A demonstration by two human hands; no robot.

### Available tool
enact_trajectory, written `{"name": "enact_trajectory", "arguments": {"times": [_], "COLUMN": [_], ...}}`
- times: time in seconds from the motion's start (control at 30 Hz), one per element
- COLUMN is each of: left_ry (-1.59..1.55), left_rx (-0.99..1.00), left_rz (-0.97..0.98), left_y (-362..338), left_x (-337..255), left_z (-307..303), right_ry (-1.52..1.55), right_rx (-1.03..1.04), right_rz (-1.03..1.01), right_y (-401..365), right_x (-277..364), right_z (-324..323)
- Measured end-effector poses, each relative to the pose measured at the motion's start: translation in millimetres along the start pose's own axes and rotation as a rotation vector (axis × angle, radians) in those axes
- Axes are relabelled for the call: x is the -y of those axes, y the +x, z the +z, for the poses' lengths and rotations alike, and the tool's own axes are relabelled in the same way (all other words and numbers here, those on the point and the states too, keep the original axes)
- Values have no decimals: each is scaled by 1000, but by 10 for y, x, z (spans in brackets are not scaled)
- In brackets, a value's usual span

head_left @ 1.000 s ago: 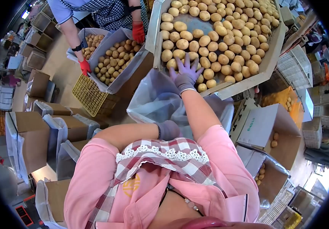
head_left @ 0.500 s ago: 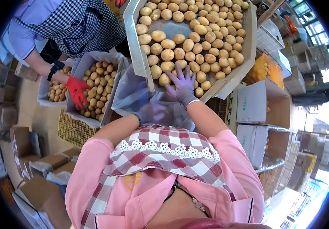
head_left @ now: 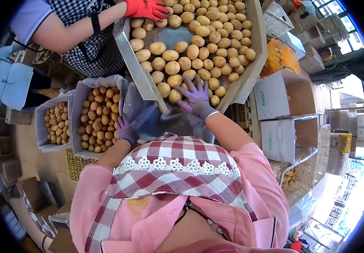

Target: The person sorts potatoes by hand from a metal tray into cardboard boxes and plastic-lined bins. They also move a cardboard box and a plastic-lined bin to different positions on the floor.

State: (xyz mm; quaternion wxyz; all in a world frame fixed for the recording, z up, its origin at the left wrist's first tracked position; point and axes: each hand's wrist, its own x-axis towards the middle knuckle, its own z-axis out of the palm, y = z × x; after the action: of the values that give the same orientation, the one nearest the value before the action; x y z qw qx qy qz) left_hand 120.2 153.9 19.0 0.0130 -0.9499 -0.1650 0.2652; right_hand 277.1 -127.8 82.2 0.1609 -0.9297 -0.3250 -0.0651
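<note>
My right hand (head_left: 195, 100), in a purple glove, lies with fingers spread on the potatoes (head_left: 184, 63) at the near end of a metal-sided sorting tray (head_left: 131, 59). It touches a few of them without gripping any. My left hand (head_left: 128, 130), also gloved in purple, is at the side rim of a lined crate full of potatoes (head_left: 99, 116). Its fingers are apart and hold nothing I can see. Between my hands, below the tray's mouth, a plastic liner (head_left: 165, 122) hangs in a container whose inside is mostly hidden.
A co-worker's red-gloved hand (head_left: 147, 9) reaches over the tray's far left side. Another lined crate of potatoes (head_left: 56, 122) stands at left, near a yellow plastic crate (head_left: 75, 163). Cardboard boxes (head_left: 269, 95) and an orange crate (head_left: 277, 57) are stacked at right.
My left hand has moved left from in front of my apron to the potato crate's rim. The co-worker's red glove has gone from the crate up to the tray. The view has shifted slightly.
</note>
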Motion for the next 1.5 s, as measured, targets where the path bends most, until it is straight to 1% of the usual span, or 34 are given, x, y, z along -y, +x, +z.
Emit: {"name": "enact_trajectory", "arguments": {"times": [0.03,0.07,0.17,0.2,0.3,0.33,0.4,0.43,0.47,0.5,0.53,0.57,0.6,0.7,0.73,0.83,0.87,0.9,0.93,0.97,1.0,1.03,1.1,1.13,1.17,1.2,1.23,1.27,1.3,1.33,1.37,1.43,1.47,1.5], "left_ry": [134,105,-237,-570,-1293,-1131,-812,-795,-776,-942,-1111,-945,-778,-193,-112,-1330,-1496,-1655,-1896,-2099,-2200,-2291,-2358,-2376,-2395,-2366,-2408,-2452,-2497,-2493,-2406,-2214,-2149,-1984], "left_rx": [-106,-59,-66,-124,-272,-203,-56,-107,-159,-90,2,10,25,-235,-538,470,636,813,892,890,952,1010,1050,1051,1052,950,997,1041,1075,1119,1048,911,980,873], "left_rz": [30,-38,-73,-124,152,123,51,141,230,195,150,108,70,-100,92,298,286,269,143,156,-47,-267,-152,-119,-89,22,34,42,55,-13,-93,-235,-335,-122], "left_y": [27,40,144,182,717,700,537,645,753,672,426,226,29,-82,-29,-19,-63,-90,47,-31,-94,-116,-67,-83,-100,-96,-36,30,76,74,24,-78,61,25], "left_x": [-51,-139,-187,-191,40,-32,-276,-259,-242,-309,-490,-659,-827,-979,-931,-1043,-1175,-1303,-1341,-1473,-1584,-1656,-1722,-1749,-1783,-1825,-1854,-1876,-1876,-1849,-1828,-1789,-1754,-1712], "left_z": [198,213,122,13,730,655,404,710,1015,896,578,238,-105,-336,-309,-520,-620,-677,-528,-747,-894,-955,-926,-968,-995,-985,-929,-831,-782,-788,-820,-926,-747,-718], "right_ry": [2,19,39,61,128,154,299,373,317,262,124,-16,-88,-194,-215,-107,-62,362,784,1204,1267,1397,1121,705,365,25,-259,-410,-396,-382,-474,-413,-383,-402], "right_rx": [5,12,-22,-28,70,124,-20,-88,-184,-279,-141,-13,74,334,427,349,323,295,246,177,50,-60,42,96,309,515,800,771,763,750,811,879,908,915], "right_rz": [2,1,-10,-21,-17,-9,-40,-57,-49,-37,66,163,164,192,200,246,275,384,486,577,545,605,757,526,432,326,204,142,244,345,167,165,168,164], "right_y": [-3,-3,-20,-23,-24,2,147,263,434,629,802,930,1012,1265,1301,1198,1141,1053,967,880,790,684,515,377,288,222,138,1,-6,-11,92,271,330,359], "right_x": [-7,-6,-27,-21,-21,-30,-298,-481,-689,-921,-1144,-1289,-1304,-1224,-1180,-1127,-1051,-1005,-972,-931,-878,-839,-871,-988,-808,-560,-487,-333,-364,-389,-250,-185,-186,-185], "right_z": [-5,-9,22,-15,-89,-221,-400,-503,-698,-851,-864,-826,-814,-838,-843,-745,-780,-756,-725,-713,-784,-859,-1080,-967,-1068,-1139,-841,-665,-402,-147,-431,-678,-735,-738]}}
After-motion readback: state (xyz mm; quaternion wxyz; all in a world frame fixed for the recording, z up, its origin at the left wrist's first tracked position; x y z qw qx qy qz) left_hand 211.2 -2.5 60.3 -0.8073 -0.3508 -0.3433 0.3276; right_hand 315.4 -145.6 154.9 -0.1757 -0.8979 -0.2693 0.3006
